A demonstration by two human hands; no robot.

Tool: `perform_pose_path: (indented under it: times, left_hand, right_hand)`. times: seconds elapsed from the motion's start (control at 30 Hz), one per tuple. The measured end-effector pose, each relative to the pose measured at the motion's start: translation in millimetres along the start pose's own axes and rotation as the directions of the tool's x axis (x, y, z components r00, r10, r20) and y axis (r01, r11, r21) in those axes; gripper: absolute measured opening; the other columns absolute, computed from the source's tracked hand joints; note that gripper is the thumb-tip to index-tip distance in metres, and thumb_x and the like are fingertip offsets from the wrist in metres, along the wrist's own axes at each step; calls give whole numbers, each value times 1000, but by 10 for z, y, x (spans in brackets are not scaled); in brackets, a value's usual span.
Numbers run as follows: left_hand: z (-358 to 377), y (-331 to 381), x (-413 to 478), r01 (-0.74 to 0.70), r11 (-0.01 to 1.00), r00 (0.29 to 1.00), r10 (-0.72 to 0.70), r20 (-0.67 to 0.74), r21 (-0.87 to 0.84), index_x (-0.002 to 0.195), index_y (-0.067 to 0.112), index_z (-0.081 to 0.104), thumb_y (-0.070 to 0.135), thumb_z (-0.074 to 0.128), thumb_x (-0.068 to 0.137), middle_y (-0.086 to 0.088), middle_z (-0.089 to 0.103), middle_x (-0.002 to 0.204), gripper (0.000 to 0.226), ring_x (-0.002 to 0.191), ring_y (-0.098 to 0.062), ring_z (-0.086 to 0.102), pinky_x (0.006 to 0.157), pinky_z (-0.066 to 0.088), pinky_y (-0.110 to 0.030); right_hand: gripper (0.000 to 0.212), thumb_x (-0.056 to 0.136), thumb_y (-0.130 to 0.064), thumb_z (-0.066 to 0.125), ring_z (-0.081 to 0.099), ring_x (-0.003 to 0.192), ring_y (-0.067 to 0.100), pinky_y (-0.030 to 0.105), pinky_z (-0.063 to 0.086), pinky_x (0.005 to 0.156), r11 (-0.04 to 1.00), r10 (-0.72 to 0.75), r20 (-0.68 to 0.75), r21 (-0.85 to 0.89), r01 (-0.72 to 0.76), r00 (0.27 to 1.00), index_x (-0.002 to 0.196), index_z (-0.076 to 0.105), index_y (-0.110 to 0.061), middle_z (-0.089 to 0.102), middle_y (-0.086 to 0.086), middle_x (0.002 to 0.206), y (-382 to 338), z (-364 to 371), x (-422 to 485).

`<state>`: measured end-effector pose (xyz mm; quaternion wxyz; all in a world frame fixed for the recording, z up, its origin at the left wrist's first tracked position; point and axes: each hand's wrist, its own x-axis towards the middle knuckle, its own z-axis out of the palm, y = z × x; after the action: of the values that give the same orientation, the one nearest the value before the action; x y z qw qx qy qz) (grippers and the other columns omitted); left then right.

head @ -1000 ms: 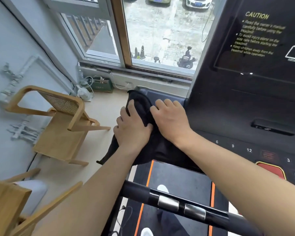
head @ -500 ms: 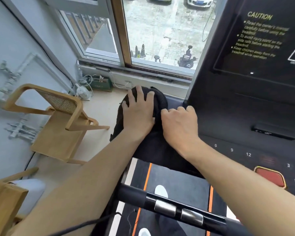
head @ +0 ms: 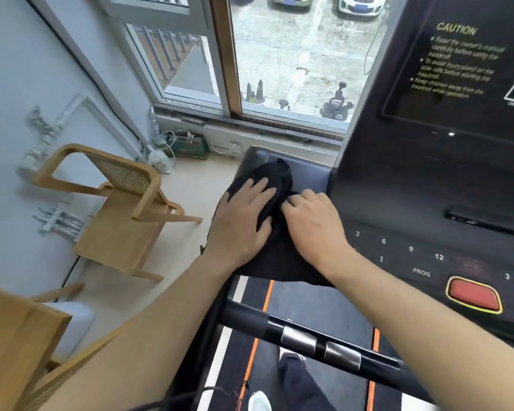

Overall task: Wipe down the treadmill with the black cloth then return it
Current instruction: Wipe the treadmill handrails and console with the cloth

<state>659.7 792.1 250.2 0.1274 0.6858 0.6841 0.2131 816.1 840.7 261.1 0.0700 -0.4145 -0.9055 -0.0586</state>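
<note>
Head view looks down on the large black treadmill console (head: 428, 185), which fills the right side of the frame. Its pale grey side ledge (head: 307, 175) juts out at centre, and the black handlebar with silver sensor plates (head: 318, 342) crosses the lower middle. On that ledge, serving here as the tabletop, lies the crumpled black cloth (head: 279, 259). Its long axis runs from the lower centre of the frame up toward the window, and its lower edge hangs over the orange-striped running belt (head: 309, 304).

Both grips sit on top of the cloth, side by side. The left grip (head: 244, 223) is released: its fingers lie straight and spread, pressing the fabric flat against the ledge. The right grip (head: 312, 226) is clenched, its curled fingers apparently bunching a fold at the cloth's right edge, just beside the console's corner.

Wiping looks to be under way, with the return not yet begun. The relation that matters is that bare grey ledge shows only past the cloth's upper end, while the wide unwiped console face with its numbered keys lies to the right of the cloth. The right grip is nearer that face, so a sweep rightward would suit it, with the left grip keeping pressure.
</note>
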Motion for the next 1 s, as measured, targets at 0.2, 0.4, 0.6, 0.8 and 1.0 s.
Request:
perform_pose_path:
  times: [0.2,0.4,0.6,0.8,1.0]
  left_hand:
    - [-73,-162,-115,-216,947,976,205,70,239,123,20,67,33,47,87,3,52,149,43,140,-25,43,108,39,-48]
    - [-14,36,51,-261,909,961,212,177,325,108,24,75,45,44,89,0,44,150,41,145,-31,29,115,28,-53]
    - [28,102,130,-151,919,976,81,201,364,117,36,72,58,36,90,0,22,165,50,149,-35,13,119,18,-55]
    - [2,29,107,-232,921,964,176,197,314,90,28,81,55,38,88,0,29,163,51,147,-35,22,116,25,-55]
    - [53,62,97,-226,938,971,193,144,264,78,22,81,47,41,89,0,39,158,48,144,-32,29,116,26,-53]
  right_hand:
    - [35,81,-21,39,63,102,23,38,38,89,978,33,193,195,-71,981,95,71,-23,73,0,90,-83,-74,-142]
    - [24,80,-21,55,53,76,29,48,36,99,995,-71,216,-48,83,974,59,65,-13,59,1,51,17,-319,-248]
    - [29,88,-22,40,51,104,32,50,23,104,998,2,294,-56,15,956,84,68,-13,67,1,77,14,-297,-182]
    - [36,85,-30,34,57,104,26,50,24,101,999,-49,312,31,41,949,83,69,-19,69,-1,78,116,-293,-216]
    - [28,84,-25,39,58,98,30,50,26,99,997,14,306,63,-35,952,82,64,-13,68,1,78,-25,-273,-283]
